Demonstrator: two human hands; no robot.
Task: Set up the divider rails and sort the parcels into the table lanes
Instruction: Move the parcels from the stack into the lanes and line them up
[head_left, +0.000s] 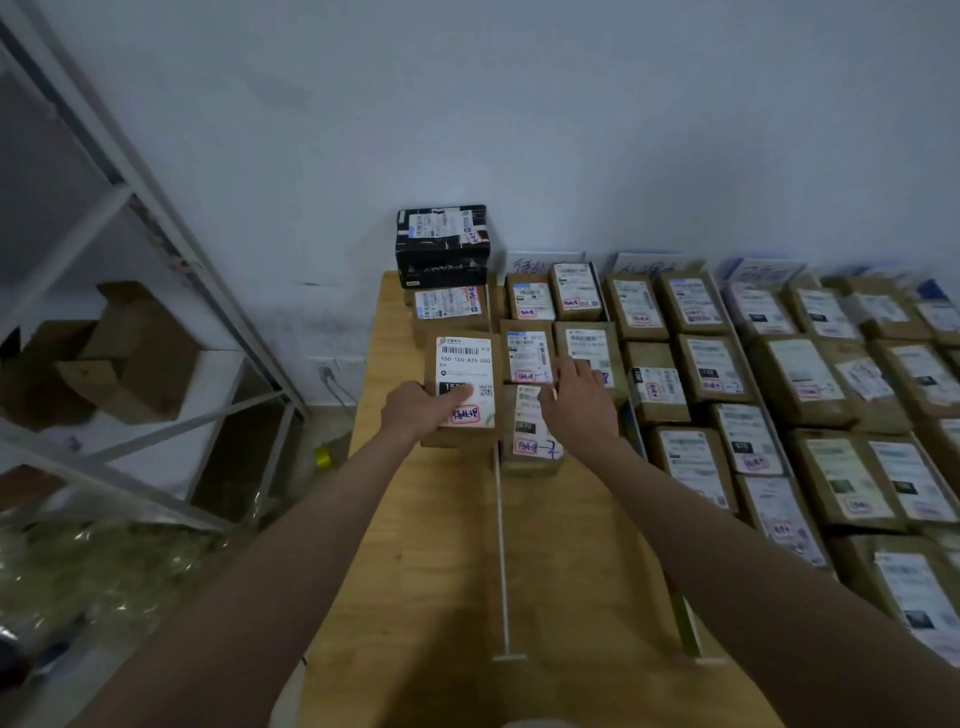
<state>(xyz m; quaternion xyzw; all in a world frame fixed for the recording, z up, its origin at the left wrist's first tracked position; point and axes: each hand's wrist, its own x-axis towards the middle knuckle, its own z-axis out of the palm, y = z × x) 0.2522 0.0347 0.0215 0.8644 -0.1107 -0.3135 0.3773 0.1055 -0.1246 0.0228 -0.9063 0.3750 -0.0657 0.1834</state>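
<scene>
A brown parcel with a large white label (464, 364) lies in the leftmost lane of the wooden table (415, 545). My left hand (415, 408) rests on its near left part, thumb across the label. My right hand (576, 402) lies with spread fingers over a smaller labelled parcel (530, 436) in the second lane. A thin white divider rail (500, 545) runs between the two lanes toward me. A second rail (675, 597) borders the second lane on the right.
A black box (441, 244) tops a parcel at the far left of the table by the wall. Several rows of brown parcels (779, 389) fill the lanes to the right. A metal shelf rack (130, 312) with empty cartons stands left of the table.
</scene>
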